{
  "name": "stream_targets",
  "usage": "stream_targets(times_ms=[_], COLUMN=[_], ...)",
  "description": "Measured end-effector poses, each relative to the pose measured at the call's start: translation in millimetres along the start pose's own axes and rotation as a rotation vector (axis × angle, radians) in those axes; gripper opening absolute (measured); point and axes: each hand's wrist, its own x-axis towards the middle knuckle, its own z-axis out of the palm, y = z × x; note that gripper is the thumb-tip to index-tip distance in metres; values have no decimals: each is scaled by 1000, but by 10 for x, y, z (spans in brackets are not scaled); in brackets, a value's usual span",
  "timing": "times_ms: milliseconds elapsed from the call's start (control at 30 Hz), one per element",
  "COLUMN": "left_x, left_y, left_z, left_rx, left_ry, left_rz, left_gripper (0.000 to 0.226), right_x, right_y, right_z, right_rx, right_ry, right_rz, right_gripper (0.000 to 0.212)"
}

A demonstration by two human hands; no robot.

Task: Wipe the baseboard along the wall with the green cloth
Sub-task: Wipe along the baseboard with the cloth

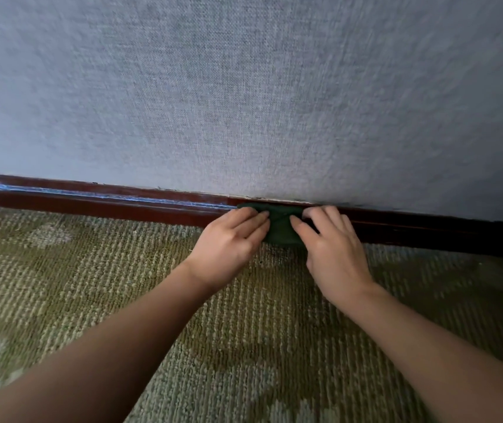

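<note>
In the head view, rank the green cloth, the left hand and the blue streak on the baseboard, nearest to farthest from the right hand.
1. green cloth, touching the right hand, on its left.
2. left hand, across the cloth.
3. blue streak, farther left along the baseboard.
</note>
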Motion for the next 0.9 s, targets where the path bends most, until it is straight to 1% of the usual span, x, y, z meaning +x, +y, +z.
stream_targets(times_ms=[100, 167, 200, 300, 400, 533, 667, 767, 900], left_x=[44, 73, 87, 120, 113, 7, -25, -9, 58], left_y=[92, 139, 147, 130, 69, -31, -11, 61, 82], left_z=[24, 36, 42, 19, -31, -86, -86, -58, -50], left_rx=[7, 13, 14, 17, 22, -30, -49, -13, 4], left_ry=[2, 3, 10, -9, -46, -77, -63, -48, -31], left_rz=[-27, -35, -30, 12, 33, -60, -122, -100, -45], left_gripper=[30, 30, 30, 28, 28, 30, 31, 28, 26], right_x=[-22, -39, -47, -49, -25, 37, 75, 23, -11], right_y=[73, 126, 139, 60, -45, -144, -154, -80, -47], right_z=[-21, -27, -21, 26, 65, 107, 60, 5, 0], right_rx=[-20, -24, -22, 15, 55, 78, 73, 48, 34], right_ry=[21, 42, 51, 61, 66, 44, 7, 2, 4], right_rz=[-59, -74, -61, 51, 128, 81, 72, 30, 60], right_gripper=[35, 35, 35, 44, 43, 40, 42, 47, 51])
